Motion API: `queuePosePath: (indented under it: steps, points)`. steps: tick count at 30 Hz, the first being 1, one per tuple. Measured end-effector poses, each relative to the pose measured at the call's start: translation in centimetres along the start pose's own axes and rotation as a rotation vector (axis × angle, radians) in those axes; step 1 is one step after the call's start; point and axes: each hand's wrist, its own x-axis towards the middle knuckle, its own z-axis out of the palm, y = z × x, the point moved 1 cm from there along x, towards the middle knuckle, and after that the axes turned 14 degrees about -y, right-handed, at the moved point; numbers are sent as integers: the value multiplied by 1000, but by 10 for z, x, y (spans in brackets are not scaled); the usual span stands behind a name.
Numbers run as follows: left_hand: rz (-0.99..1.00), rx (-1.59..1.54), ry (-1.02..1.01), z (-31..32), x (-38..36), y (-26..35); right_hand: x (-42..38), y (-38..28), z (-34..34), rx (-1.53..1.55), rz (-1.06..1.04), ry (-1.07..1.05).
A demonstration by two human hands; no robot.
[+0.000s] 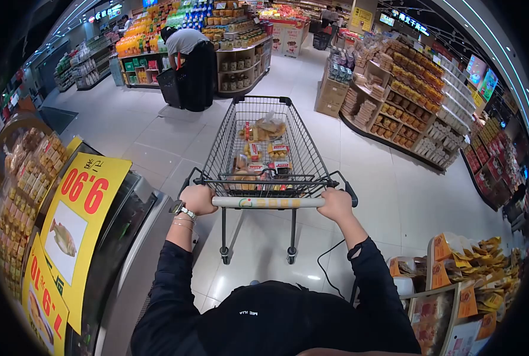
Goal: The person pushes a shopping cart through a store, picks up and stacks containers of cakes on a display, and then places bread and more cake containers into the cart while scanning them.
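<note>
Both hands (197, 200) (337, 204) closed around cart handle (264, 203)

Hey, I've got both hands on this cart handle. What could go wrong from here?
The person bending ahead on the left, beside a dark basket, might not notice the cart and could get bumped. The thin black cord near your right sleeve might snag; I can't tell where it leads. The yellow price signs are close on your left, so a sharp turn might catch them.
</note>
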Motion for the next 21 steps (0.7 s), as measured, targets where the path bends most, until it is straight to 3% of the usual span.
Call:
queuePosePath:
  steps: [15, 21]
  points:
    - [-154, -100, 109, -29, 180, -67, 276, 44, 16, -92, -135, -198]
    - [-237, -151, 161, -23, 237, -94, 391, 49, 39, -114, -283, -152]
